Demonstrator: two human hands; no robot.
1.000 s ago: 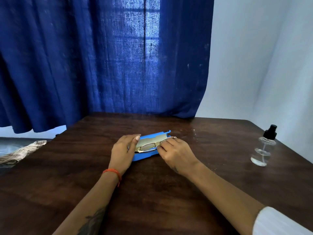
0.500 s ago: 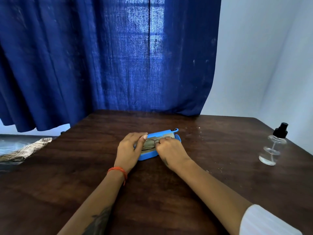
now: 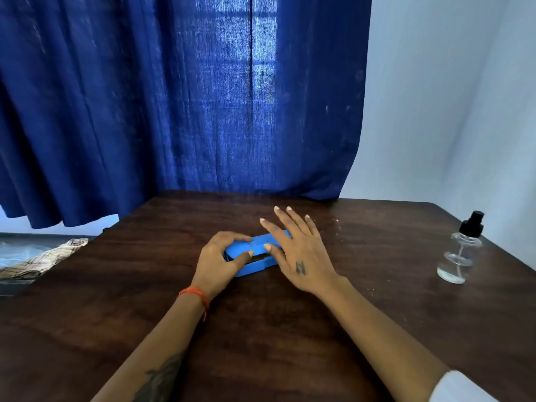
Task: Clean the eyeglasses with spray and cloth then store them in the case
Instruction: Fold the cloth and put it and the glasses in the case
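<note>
Near the middle of the table (image 3: 261, 329), toward its far edge, lies the blue case (image 3: 255, 252), its lid almost down. The left hand (image 3: 222, 259) grasps the case's left end; the right hand (image 3: 298, 253) is released, fingers spread flat above the right end. The spray bottle (image 3: 461, 250) stands by the right edge
</note>
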